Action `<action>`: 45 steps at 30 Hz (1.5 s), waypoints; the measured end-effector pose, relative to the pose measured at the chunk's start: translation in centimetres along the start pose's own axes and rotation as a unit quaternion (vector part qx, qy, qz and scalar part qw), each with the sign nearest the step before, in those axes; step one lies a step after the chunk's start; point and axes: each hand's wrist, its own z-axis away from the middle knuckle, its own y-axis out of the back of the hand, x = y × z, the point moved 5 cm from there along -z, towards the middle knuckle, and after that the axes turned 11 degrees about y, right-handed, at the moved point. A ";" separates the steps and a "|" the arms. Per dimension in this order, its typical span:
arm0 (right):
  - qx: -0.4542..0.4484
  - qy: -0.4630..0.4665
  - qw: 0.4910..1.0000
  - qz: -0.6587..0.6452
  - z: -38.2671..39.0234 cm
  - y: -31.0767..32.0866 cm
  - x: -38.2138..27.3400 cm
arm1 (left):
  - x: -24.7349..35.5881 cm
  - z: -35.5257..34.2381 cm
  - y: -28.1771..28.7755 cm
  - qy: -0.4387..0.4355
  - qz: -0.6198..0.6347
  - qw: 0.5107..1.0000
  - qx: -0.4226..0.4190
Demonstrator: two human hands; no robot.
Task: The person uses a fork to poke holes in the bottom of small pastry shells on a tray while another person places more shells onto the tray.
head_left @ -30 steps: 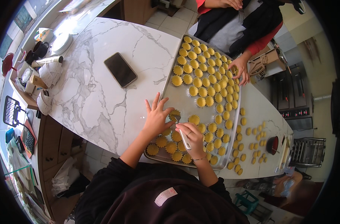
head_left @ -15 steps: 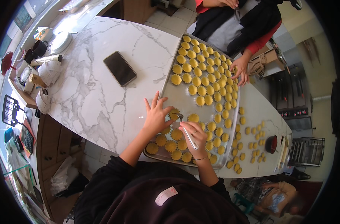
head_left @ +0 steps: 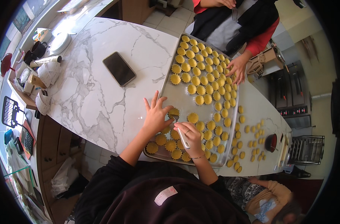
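On a large metal tray [head_left: 173, 93] lie several rows of yellow pastry shells in fluted tins. My left hand [head_left: 156, 115] is at the tray's left side, with thumb and index finger gripping one shell [head_left: 173, 111] and the other fingers spread. My right hand [head_left: 190, 140] grips the white handle of a fork [head_left: 175, 118], whose metal tip touches that same shell or is just beside it; which is unclear. Larger shells [head_left: 160, 139] sit below my hands, smaller ones above and to the right.
A phone [head_left: 119, 69] lies on the marble counter [head_left: 76, 104]. Across it, a co-worker [head_left: 263, 33] holds a fork and fingers shells. More shells [head_left: 257, 136] and a dark bowl [head_left: 271, 143] are rightward. Cups [head_left: 38, 48] and plates line the left. Another person [head_left: 270, 196] is at lower right.
My fork has shifted slightly at the held shell, while my left hand stays nearly still. A person has come into view at lower right. The co-worker's hand has moved slightly on the shells.
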 end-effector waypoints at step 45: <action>0.304 -0.206 0.925 0.100 9.8 12.9 2.1 | 5.5 -10.3 -4.8 -0.053 -0.062 0.991 0.111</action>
